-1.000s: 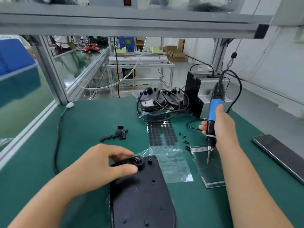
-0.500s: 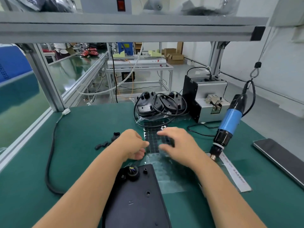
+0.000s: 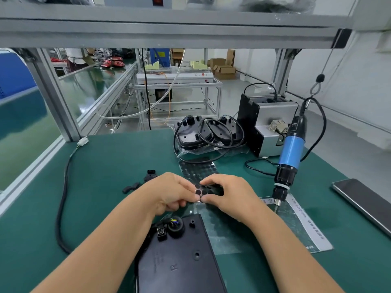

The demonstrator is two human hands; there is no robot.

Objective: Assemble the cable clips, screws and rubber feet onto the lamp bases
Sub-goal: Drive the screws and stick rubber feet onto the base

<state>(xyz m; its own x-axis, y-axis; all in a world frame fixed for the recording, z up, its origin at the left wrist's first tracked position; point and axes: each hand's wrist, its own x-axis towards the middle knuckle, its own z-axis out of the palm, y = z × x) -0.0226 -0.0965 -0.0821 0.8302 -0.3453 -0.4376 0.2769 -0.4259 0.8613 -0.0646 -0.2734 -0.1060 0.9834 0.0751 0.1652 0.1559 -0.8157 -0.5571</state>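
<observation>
- The blue-and-black electric screwdriver (image 3: pixel 289 157), gripped in the right hand a second ago, now hangs free on its cord at the right of the green bench mat (image 3: pixel 101 166), its tip over a clear printed plastic bag (image 3: pixel 296 223).
- The left hand (image 3: pixel 169 193), which a second ago rested on the grommet end of the flat black plastic lamp base (image 3: pixel 179 261), has left it; the base lies untouched at the near edge, with a black round cable grommet (image 3: pixel 175 228) showing coloured wires at its far end.
- Both hands have come together over the clear backing sheet of small black round rubber feet (image 3: pixel 198 172), which lies just beyond the base.
- The right hand (image 3: pixel 228 193) curls its fingers, with index tip and thumb tip close together at the sheet's dots; the left hand's fingers are curled too, its thumb against the sheet.
- This suggests the screw step on this base is over and the feet step is starting; no foot is seen on the base yet.
- Whether a foot is already peeled and pinched cannot be told: the fingertips hide that spot.
- The loose small black plastic cable clips (image 3: pixel 135 186) lie left of the hands, partly hidden by the left hand.
- More black lamp bases with coiled cords (image 3: pixel 207 134) sit at the far side, beside a grey box-shaped screw feeder (image 3: pixel 268 123); loose screws are not to be made out.
- A dark flat phone-like slab (image 3: pixel 364 204) is cut off at the right edge.
</observation>
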